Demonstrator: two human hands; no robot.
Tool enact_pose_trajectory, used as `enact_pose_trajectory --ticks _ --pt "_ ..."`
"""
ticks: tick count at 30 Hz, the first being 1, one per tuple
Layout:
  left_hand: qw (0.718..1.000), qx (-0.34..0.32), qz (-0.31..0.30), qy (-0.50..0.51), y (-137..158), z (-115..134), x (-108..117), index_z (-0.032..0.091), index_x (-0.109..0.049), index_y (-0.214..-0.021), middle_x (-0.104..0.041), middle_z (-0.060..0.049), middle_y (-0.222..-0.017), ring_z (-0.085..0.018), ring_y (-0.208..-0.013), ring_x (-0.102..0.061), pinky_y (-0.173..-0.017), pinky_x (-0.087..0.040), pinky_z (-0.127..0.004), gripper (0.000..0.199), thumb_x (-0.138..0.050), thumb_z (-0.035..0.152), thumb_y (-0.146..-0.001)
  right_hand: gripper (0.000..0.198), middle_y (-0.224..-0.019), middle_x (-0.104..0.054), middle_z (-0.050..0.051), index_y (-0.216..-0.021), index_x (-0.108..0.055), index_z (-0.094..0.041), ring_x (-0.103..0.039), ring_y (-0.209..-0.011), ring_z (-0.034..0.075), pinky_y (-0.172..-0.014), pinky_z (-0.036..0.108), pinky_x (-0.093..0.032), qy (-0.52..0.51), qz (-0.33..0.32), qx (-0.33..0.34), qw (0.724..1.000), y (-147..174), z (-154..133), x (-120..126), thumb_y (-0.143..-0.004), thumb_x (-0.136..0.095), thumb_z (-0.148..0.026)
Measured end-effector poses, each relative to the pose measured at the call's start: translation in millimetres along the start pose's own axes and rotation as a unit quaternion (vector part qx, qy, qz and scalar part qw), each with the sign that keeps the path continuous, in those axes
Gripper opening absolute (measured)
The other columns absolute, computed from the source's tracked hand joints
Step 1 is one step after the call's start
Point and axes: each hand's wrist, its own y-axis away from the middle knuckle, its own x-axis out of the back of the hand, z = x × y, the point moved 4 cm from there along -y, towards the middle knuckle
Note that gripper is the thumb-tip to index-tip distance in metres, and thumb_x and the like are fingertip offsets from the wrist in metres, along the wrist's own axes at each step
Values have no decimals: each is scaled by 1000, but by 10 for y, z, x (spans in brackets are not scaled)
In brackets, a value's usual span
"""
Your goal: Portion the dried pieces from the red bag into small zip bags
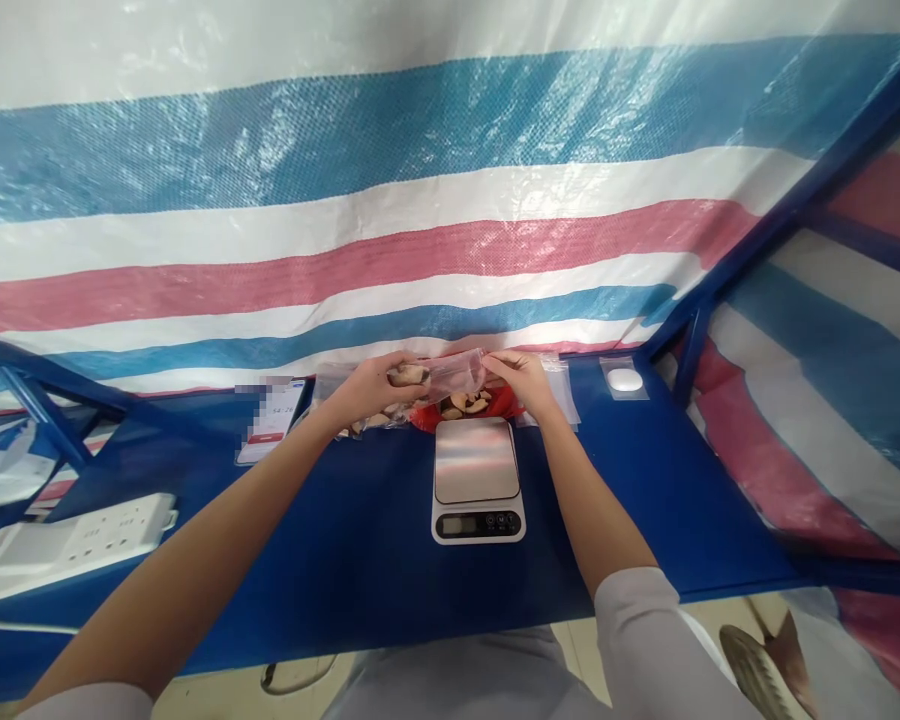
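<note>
A clear plastic bag point(454, 374) is stretched sideways between my two hands above the back of the table. My left hand point(375, 387) is closed round its filled end, where pale brown dried slices point(409, 375) show through the plastic. The fingers of my right hand point(516, 372) pinch the other end of the bag. Below the bag lies a red bag point(506, 403) with loose dried slices point(465, 403) on it. Just in front stands a white kitchen scale point(480, 480) with a bare metal plate; its display is unreadable.
Filled clear bags point(375, 420) lie under my left hand, and flat clear bags point(562, 390) beyond my right. A phone point(274, 420) lies at left, near a white power strip point(112, 535). A white oval object point(625, 380) sits at right. Blue frame bars point(765, 220) border the table.
</note>
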Motion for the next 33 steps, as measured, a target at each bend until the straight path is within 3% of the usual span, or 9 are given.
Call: enact_pose_trajectory --ticks 5,11,17,24,33 --pt "997 -26 -9 -74 -91 88 35 21 -71 -104 -71 -2 -87 -22 -78 -62 -67 -44 -28 48 -74 55 -70 52 -86 -77 5 -88 -74 -18 -74 -76 20 -79 35 -62 -51 63 -31 996 -17 48 57 -61 -80 -62" --pt "993 -46 -5 -105 -151 219 -1 21 -69 -101 -71 -3 -90 -22 -79 -63 -68 -44 -28 38 -73 47 -73 52 -90 -78 6 -103 -74 -19 -75 -85 23 -77 35 -63 -47 38 -36 998 -8 28 34 -66 -80 -56" --pt "991 -34 15 -132 -183 211 -11 20 -63 -113 -70 -4 -85 -22 -75 -64 -67 -45 -29 45 -71 41 -74 36 -86 -78 5 -85 -77 -19 -73 -80 22 -76 33 -63 -13 -14 -26 999 9 49 22 -68 -80 -50" --pt "991 -30 43 -124 -209 159 10 19 -54 -128 -71 -5 -88 -23 -76 -66 -66 -48 -30 60 -69 42 -74 27 -80 -77 3 -83 -77 -19 -72 -74 20 -72 31 -63 -19 10 -44 999 -15 110 46 -68 -80 -41" --pt "984 -72 29 -160 -339 233 -17 21 -64 -107 -73 -7 -97 -24 -82 -67 -70 -48 -30 36 -67 39 -75 22 -81 -77 5 -84 -78 -18 -73 -74 20 -70 31 -63 -20 22 -72 997 -71 255 37 -73 -77 -37"
